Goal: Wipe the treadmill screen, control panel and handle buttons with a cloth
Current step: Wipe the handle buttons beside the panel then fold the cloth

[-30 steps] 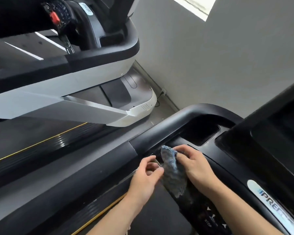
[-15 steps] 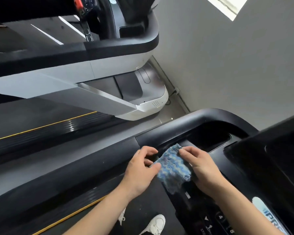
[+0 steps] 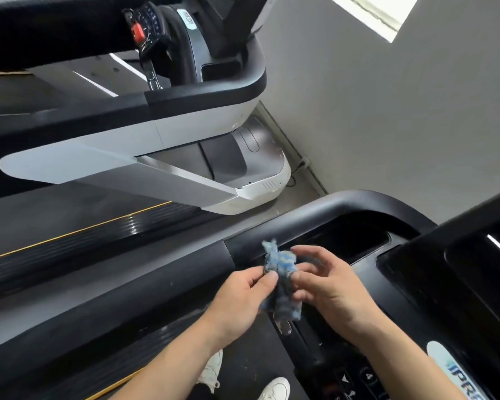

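Observation:
A small blue-grey cloth (image 3: 280, 280) hangs bunched between both hands, lifted off the black treadmill console. My left hand (image 3: 240, 301) pinches its left edge between thumb and fingers. My right hand (image 3: 326, 287) grips its right side with curled fingers. Below the hands lies the control panel (image 3: 350, 379) with arrow and number buttons. The dark screen (image 3: 474, 272) slopes up at the right. The black handrail (image 3: 324, 209) curves round just beyond the cloth, with a recessed tray (image 3: 355, 241) behind it.
A second treadmill with a white and grey frame (image 3: 156, 168) and a red stop key (image 3: 137, 31) stands to the left. A grey wall (image 3: 387, 111) rises ahead. My white shoes (image 3: 274, 388) stand on the belt below.
The cloth was spread against the console between the hands; now both hands have lifted it and gathered it into a bunch. The view has tilted slightly.

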Tool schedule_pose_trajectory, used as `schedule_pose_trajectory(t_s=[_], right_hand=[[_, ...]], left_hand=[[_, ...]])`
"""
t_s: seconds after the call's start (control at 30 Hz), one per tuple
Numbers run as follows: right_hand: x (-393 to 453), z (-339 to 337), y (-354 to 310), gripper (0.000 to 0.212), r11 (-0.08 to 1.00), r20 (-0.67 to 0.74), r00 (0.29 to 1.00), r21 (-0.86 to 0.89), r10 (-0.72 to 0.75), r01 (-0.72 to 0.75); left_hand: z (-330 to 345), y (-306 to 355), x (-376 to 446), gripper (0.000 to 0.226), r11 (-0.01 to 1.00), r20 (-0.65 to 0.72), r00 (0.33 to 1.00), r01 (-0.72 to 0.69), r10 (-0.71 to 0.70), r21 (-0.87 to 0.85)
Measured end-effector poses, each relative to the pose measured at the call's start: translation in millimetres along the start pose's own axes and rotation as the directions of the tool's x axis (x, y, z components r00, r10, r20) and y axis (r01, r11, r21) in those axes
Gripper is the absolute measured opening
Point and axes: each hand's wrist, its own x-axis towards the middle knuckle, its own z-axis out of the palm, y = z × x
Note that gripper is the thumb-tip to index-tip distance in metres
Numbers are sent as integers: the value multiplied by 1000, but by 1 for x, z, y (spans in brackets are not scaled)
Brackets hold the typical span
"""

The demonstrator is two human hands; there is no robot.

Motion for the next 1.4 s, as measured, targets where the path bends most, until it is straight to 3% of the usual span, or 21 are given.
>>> schedule_pose_trajectory(t_s=[0.07, 0.13, 0.2, 0.27, 0.33, 0.5, 0.57, 0.67, 0.73, 0.8, 0.87, 0.9, 0.97, 1.0, 1.03, 1.1, 1.23, 1.3, 1.37, 1.4], right_hand=[[-4, 0, 2, 51, 990, 3, 1000, -140, -24, 24], [-8, -1, 5, 52, 924, -22, 996, -374, -88, 74], [-8, -3, 9, 51, 892, -70, 989, -443, -131, 87], [-5, -6, 7, 47, 976, -156, 984, -212, -82, 48], [-6, -12, 2, 46, 998, -201, 980, 57, 2, 10], [-9, -21, -1, 41, 999, -274, 962, 37, -22, 34], [-10, -22, -3, 41, 996, -298, 955, 76, -19, 44], [-11, -27, -7, 41, 994, -280, 960, 100, -14, 44], [-12, -32, -6, 40, 997, -243, 969, 49, -43, 56], [-18, -35, -5, 46, 987, -150, 984, -142, -94, 72], [-25, -35, -2, 68, 850, 9, 997, -522, -78, 71], [-29, -34, 2, 70, 692, 57, 998, -719, -33, 63], [-32, -31, 17, 47, 280, 104, 994, -954, -15, 104], [-32, -31, 24, 29, 160, 108, 994, -981, -19, 109], [-32, -33, 29, 21, 116, 99, 995, -988, -16, 100], [-34, -41, 28, 26, 142, 80, 997, -986, -18, 82], [-38, -34, 16, 11, 454, -1, 999, -891, -46, 20], [-37, -22, 23, 9, 521, -76, 993, -853, -86, -20], [-36, -8, 34, 18, 623, -95, 992, -782, -83, -22], [-37, 0, 37, 16, 743, -90, 995, -669, -50, -23]], left_hand=[[-3, -3, 2, 51, 994, 18, 1000, 18, -20, 112], [-4, -3, 3, 38, 969, 41, 999, -3, -7, 249], [-6, -2, 2, 30, 967, 5, 1000, -17, 16, 254], [-11, 1, 3, 27, 999, -117, 993, 29, -26, 22], [-19, 6, -1, 31, 973, -150, 985, 56, -90, -222], [-39, 11, -11, 59, 938, -52, 994, 71, -94, -339], [-45, 9, -13, 65, 962, -58, 995, 60, -78, -266], [-52, 10, -17, 58, 999, -102, 995, 9, -4, 53], [-57, 14, -20, 51, 959, -78, 997, 7, 16, 282], [-59, 18, -24, 44, 873, -43, 998, -11, 37, 488], [-59, 17, -25, 36, 748, -50, 994, -38, 95, 663], [-59, 15, -25, 29, 697, -50, 991, -52, 124, 715], [-59, 8, -24, 14, 642, -41, 984, -80, 171, 763], [-60, 4, -24, 8, 637, -39, 984, -82, 175, 767], [-60, 1, -24, 5, 646, -44, 986, -72, 162, 760], [-62, -6, -25, 8, 691, -70, 991, -30, 116, 722], [-48, -12, -27, 11, 824, -273, 955, 60, 117, 563], [-27, -13, -31, 13, 849, -338, 925, 33, 175, 528], [-1, -16, -34, 10, 842, -229, 950, -58, 212, 536], [11, -18, -36, 20, 820, -108, 974, -107, 201, 562]])
